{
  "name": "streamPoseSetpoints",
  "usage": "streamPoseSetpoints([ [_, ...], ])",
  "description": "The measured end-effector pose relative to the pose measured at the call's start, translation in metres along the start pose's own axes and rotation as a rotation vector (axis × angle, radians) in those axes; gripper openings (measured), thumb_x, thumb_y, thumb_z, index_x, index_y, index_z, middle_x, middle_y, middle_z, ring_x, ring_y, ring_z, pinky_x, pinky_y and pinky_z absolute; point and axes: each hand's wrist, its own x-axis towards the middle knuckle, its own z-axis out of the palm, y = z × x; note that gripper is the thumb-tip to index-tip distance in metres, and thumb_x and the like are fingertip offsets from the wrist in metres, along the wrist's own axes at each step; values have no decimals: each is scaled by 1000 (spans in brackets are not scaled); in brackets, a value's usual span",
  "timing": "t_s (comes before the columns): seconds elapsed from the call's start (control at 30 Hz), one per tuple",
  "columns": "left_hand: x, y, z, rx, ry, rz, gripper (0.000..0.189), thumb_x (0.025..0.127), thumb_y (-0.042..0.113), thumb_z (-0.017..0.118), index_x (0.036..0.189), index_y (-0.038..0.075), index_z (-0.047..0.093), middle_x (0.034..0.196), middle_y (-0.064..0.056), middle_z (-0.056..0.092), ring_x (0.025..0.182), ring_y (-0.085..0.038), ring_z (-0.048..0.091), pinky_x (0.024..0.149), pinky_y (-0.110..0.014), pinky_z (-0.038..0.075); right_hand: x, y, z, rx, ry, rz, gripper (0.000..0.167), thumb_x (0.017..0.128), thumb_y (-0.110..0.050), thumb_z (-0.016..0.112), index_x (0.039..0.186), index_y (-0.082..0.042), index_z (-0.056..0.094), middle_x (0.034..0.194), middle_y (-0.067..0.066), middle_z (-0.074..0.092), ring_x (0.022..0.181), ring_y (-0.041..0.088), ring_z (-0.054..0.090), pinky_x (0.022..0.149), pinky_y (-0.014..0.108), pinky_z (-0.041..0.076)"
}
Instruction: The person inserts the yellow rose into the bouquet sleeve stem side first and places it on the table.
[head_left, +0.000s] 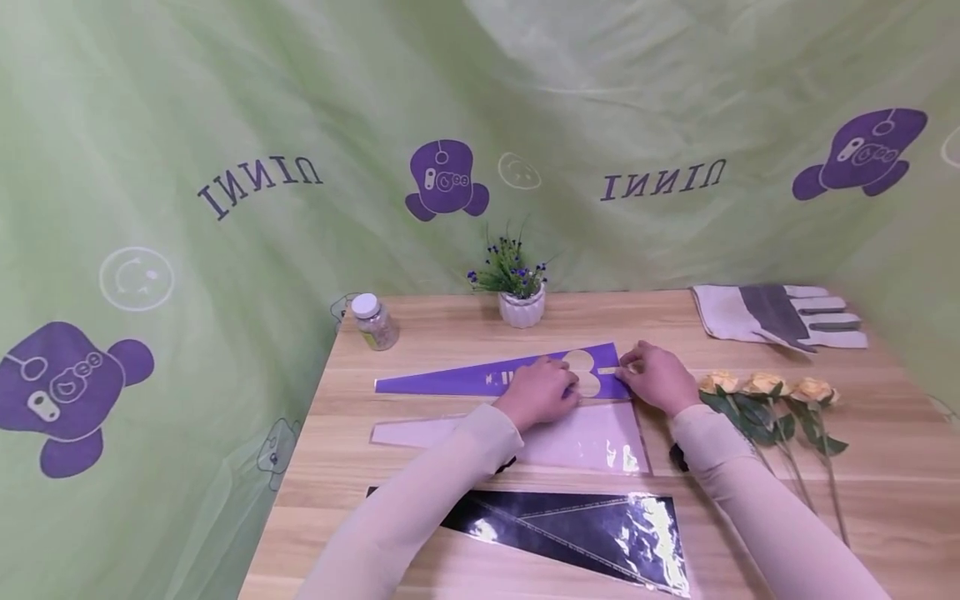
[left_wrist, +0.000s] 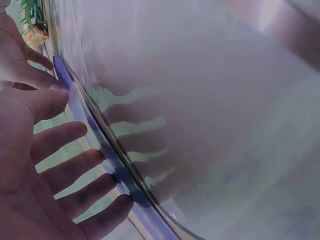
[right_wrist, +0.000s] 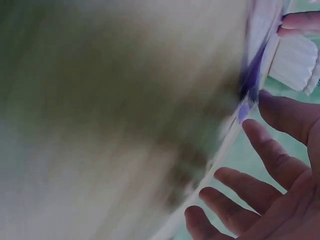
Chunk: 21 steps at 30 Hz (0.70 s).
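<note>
A purple tapered flower sleeve with a pale bow-like print lies flat on the table, its narrow end to the left. My left hand rests on it near the print, fingers spread and fairly straight in the left wrist view. At the wide right end, my right hand pinches the sleeve's edge between thumb and index finger; the other fingers stand apart. Nearer to me lies a pale pink clear sleeve, partly hidden by my left forearm. A black sleeve with thin light lines is closest.
Three peach roses with stems lie right of my right hand. Behind them are grey and white work gloves. A potted plant with small purple flowers and a white-capped jar stand along the back, before a green curtain.
</note>
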Motion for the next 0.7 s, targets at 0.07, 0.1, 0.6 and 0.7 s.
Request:
streamPoseSetpoints([
  [0.07,0,-1,-2,-1,1,3,32,100,44,60,120,25,74,129,2,64,110,-23,59,77,-44,55,1,0,-1,38,9,14,29,95,-23,71,110,1,71,139,36,49,122,55,50,101,65,38],
  [0.1,0,-1,-2,-3,-1,3,33,100,45,59,122,25,74,131,2,63,112,-23,59,78,-45,55,2,0,-1,40,12,18,26,94,-23,72,106,0,72,136,35,53,119,54,53,99,65,40],
  [0.6,-1,-2,8,-23,22,-7,36,100,45,57,126,26,72,138,0,60,120,-26,56,88,-46,53,0,-8,-2,239,-60,-29,24,99,-23,64,108,-3,73,107,16,70,100,33,63,90,51,50],
  [0.7,1,-7,6,-27,41,-11,35,100,45,57,123,26,74,135,1,63,118,-25,56,95,-48,48,4,-12,-1,242,-78,-39,24,101,-19,61,113,-2,74,110,16,71,99,32,65,87,48,52],
])
